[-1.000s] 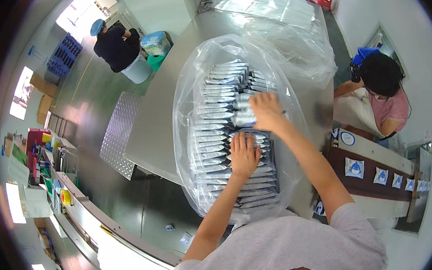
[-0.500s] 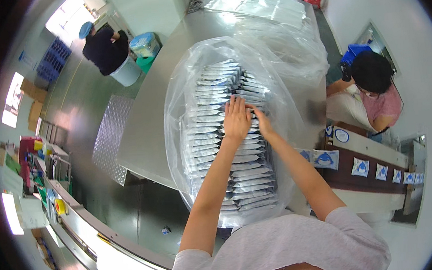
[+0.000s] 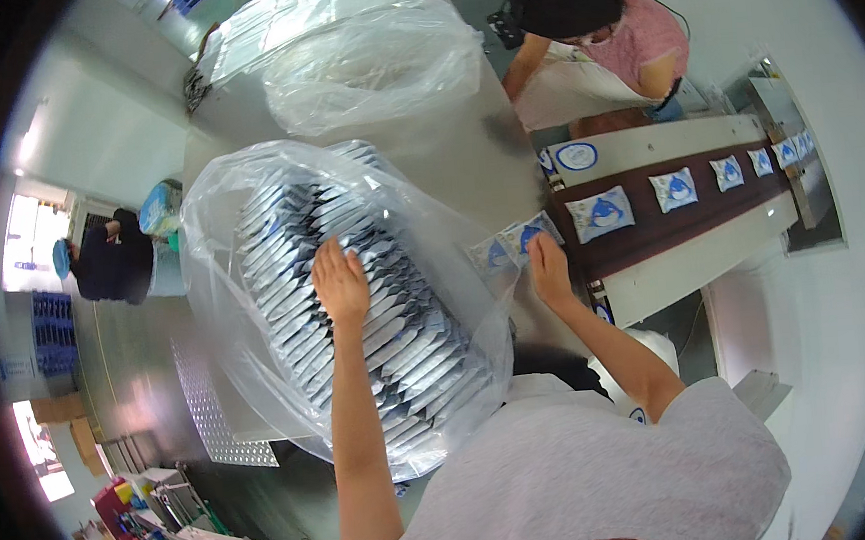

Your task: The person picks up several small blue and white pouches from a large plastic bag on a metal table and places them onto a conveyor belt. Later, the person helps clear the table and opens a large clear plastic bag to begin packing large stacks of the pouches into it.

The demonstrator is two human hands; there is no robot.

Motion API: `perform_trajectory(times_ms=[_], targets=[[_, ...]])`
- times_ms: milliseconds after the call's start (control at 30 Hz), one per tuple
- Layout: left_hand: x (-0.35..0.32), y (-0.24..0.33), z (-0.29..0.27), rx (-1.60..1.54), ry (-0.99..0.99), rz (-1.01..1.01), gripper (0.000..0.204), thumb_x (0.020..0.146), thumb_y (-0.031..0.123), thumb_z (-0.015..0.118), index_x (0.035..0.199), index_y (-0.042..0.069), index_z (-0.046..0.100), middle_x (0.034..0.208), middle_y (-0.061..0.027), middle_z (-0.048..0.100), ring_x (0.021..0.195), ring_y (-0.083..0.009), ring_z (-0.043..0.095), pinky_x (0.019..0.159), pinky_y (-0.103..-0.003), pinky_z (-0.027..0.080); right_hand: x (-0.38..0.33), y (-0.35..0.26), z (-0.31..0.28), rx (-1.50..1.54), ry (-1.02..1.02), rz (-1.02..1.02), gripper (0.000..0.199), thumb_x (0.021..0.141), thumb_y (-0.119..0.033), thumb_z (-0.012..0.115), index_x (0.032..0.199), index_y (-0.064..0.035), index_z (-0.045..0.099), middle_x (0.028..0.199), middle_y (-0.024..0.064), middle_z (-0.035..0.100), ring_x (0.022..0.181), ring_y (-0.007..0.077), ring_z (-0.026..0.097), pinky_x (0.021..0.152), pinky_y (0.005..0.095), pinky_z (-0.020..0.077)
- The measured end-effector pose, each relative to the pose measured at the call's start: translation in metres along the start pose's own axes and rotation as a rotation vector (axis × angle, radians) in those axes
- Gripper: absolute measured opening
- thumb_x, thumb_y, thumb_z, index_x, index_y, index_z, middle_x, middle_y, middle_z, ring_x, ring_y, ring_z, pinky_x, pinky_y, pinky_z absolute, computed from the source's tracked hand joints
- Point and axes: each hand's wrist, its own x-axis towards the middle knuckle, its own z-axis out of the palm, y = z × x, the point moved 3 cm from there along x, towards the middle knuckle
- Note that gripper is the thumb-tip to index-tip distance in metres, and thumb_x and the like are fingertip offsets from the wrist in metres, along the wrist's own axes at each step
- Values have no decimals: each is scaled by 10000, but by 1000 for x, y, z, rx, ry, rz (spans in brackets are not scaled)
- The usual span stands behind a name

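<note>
A large clear plastic bag (image 3: 209,200) holds two rows of small silvery-white packets (image 3: 301,324) standing on edge, tightly stacked. My left hand (image 3: 341,281) lies on top of these packets with its fingers extended, gripping nothing. Off to the right of the bag, my right hand (image 3: 550,270) is at a blue-and-white printed packet (image 3: 532,234) by the conveyor's end, fingers drawn together at its lower edge. Partly overlapped by that one is another printed packet (image 3: 494,255), beside the bag's side.
Spaced-out packets (image 3: 604,213) lie on a dark conveyor belt (image 3: 648,242) at right. A seated co-worker (image 3: 627,46) is beyond it. Flat plastic bags (image 3: 368,64) cover the far part of the metal table (image 3: 465,157). Another person (image 3: 116,257) stands far left.
My right hand has left the stacked packets and moved right to a packet by the belt. My left hand stays on the stack. The view has turned right.
</note>
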Motion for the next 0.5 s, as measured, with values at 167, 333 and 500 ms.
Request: perform_trajectory(times_ms=[167, 333, 500], targets=[[-3, -1, -3, 24, -7, 24, 443, 964, 296, 364, 1290, 1, 427, 1277, -186, 483, 1218, -346, 416, 1017, -448, 307, -121, 98, 17, -571, -832, -14, 256, 895, -219, 454, 955, -21, 605, 923, 183, 618, 860, 367, 571, 775, 455, 464], [-12, 4, -4, 28, 0, 82, 480, 977, 292, 355, 1351, -9, 349, 1346, -202, 412, 1264, -372, 354, 1046, -471, 265, -133, 107, 31, -599, -724, -107, 222, 849, -221, 500, 860, -38, 626, 892, 177, 628, 878, 345, 588, 792, 440, 474], [-27, -4, -4, 41, -13, 80, 513, 981, 320, 333, 1384, 3, 307, 1403, -185, 356, 1293, -364, 320, 1071, -463, 234, -36, 69, 3, -177, -791, 59, 195, 830, -223, 538, 821, -39, 602, 828, 180, 592, 848, 339, 576, 772, 434, 459]])
